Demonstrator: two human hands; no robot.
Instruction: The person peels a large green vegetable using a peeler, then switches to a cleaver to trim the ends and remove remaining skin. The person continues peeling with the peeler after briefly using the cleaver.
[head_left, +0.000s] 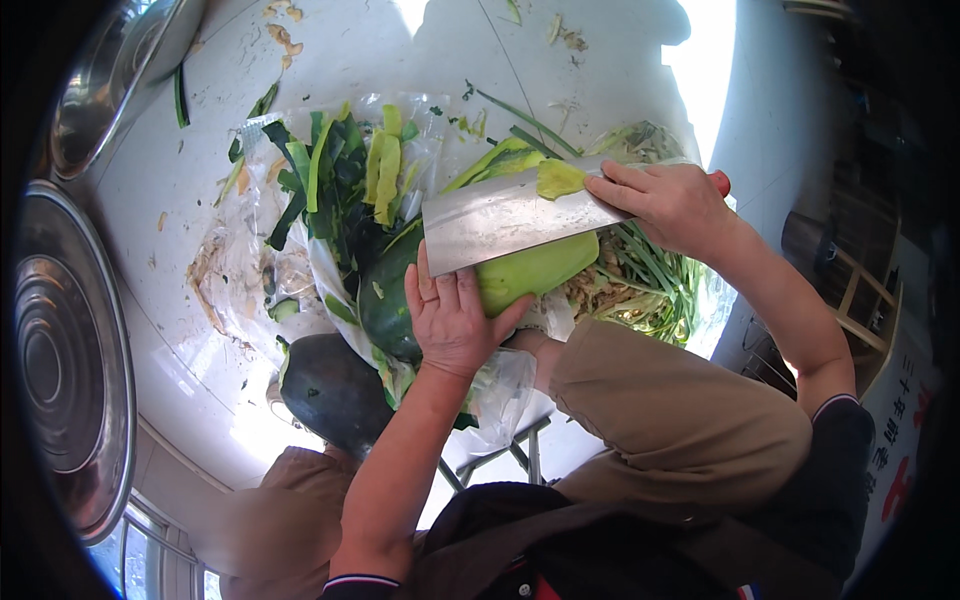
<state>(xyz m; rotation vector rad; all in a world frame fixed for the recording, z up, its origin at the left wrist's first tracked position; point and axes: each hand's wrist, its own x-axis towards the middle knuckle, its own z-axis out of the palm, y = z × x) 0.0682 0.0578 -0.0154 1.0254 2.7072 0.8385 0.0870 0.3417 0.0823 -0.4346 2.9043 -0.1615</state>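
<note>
A large gourd (390, 292), perhaps a winter melon, lies across the waste before me. Its left end keeps dark green skin; its right part is peeled pale green. My left hand (459, 322) rests spread on the gourd, fingertips by the blade's lower edge. In my right hand (660, 206) is a broad cleaver (510, 221), held near the heel of the blade, with the red handle end (720, 183) showing behind. The blade lies over the gourd's upper side and hides part of it. A yellow-green peel slice (561, 180) sits on the blade by my right fingers.
A second dark gourd (334, 386) lies left of my left forearm. Green peels (330, 176) and clear plastic (240, 255) spread beyond the gourd. Green stalks and scraps (660, 277) fill the right. Large metal basins (75, 360) line the left; a folding stool's legs (532, 454) show below.
</note>
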